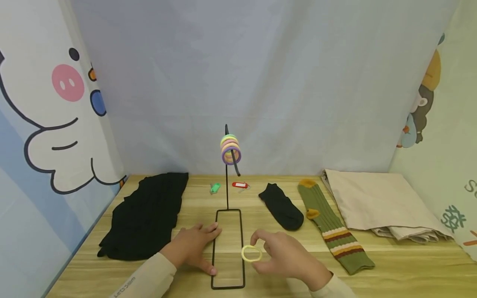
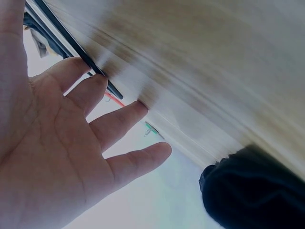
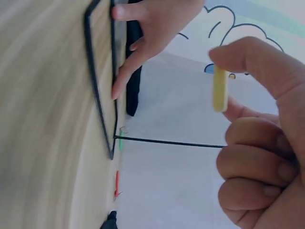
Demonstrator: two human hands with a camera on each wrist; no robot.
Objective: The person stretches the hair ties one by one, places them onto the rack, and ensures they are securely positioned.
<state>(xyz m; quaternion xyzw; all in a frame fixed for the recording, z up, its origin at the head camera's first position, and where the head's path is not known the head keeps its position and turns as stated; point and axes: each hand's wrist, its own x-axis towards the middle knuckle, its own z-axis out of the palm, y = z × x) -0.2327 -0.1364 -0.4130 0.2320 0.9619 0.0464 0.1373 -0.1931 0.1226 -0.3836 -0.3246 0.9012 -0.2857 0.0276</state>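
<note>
Yellow hair ring (image 1: 251, 253) pinched between thumb and forefinger of the right hand (image 1: 287, 258), held just above the wooden table (image 1: 402, 265) beside a black wire stand (image 1: 227, 248). Left hand (image 1: 193, 248) lies flat with fingers straight, pressing the stand's base frame. More coloured rings (image 1: 230, 149) hang on the stand's hook. A black cloth (image 1: 147, 215) lies to the left, a black sock (image 1: 282, 206) and a green striped sock (image 1: 335, 225) to the right

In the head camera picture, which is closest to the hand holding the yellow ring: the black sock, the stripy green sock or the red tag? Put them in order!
Measured from the right hand:
1. Black sock, just beyond the hand, slightly right of the stand.
2. Stripy green sock, off to the right.
3. Red tag, farthest, at the back near the stand's pole.
</note>
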